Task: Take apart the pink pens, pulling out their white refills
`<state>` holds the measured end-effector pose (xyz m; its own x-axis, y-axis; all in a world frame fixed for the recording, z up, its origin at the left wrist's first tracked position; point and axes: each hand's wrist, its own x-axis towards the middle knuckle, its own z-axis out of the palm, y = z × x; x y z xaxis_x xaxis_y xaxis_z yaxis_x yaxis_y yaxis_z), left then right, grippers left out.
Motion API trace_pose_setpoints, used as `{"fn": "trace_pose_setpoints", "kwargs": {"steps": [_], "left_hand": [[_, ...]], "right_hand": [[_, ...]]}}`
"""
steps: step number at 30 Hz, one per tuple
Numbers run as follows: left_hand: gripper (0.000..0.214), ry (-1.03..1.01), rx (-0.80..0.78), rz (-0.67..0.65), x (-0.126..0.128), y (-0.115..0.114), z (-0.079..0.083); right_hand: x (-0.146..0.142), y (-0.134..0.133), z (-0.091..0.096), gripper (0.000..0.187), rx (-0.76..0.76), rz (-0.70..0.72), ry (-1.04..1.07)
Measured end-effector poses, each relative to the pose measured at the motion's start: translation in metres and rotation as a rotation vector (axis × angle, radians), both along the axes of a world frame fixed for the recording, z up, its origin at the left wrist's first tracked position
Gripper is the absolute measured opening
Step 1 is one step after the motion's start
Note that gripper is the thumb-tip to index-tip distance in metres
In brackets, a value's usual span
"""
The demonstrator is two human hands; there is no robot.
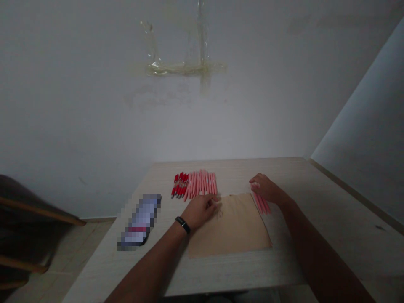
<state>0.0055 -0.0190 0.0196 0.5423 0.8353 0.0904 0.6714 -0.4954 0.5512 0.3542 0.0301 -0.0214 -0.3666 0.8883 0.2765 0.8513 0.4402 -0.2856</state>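
Observation:
A row of several pink pens (202,183) lies at the back of the wooden table (315,219), with several red pens (179,185) at its left end. My left hand (200,210), a black band on its wrist, rests with curled fingers at the top left corner of a brown envelope (230,227), just below the pink row; what its fingertips hold is too small to make out. My right hand (267,188) lies palm down, fingers bent, over a small bunch of pink pens (261,204) at the envelope's right edge.
A blurred-out flat object (140,221) lies on the table's left side. A dark wooden chair (25,227) stands on the floor at far left. The table meets a pale wall with old tape strips (186,67); a second wall closes the right.

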Motion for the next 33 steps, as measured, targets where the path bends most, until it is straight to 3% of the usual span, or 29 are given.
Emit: {"fn": "trace_pose_setpoints", "kwargs": {"steps": [4,10,15,20,33], "left_hand": [[0.024,0.004,0.121,0.05,0.003,0.003,-0.004],[0.02,0.097,0.207,0.187,0.011,0.013,-0.009],[0.022,0.14,0.195,0.186,0.015,0.015,-0.013],[0.021,0.118,0.161,0.189,0.015,0.014,-0.012],[0.022,0.082,0.167,0.18,0.01,0.014,-0.017]], "right_hand": [[-0.015,-0.006,0.008,0.022,0.056,-0.004,0.091],[-0.089,-0.027,0.022,0.019,0.075,0.046,0.116],[-0.131,-0.038,0.022,0.029,0.015,0.194,0.029],[-0.135,-0.034,0.018,0.036,-0.003,0.221,-0.049],[-0.132,-0.027,0.013,0.021,0.04,0.082,-0.041]]}}
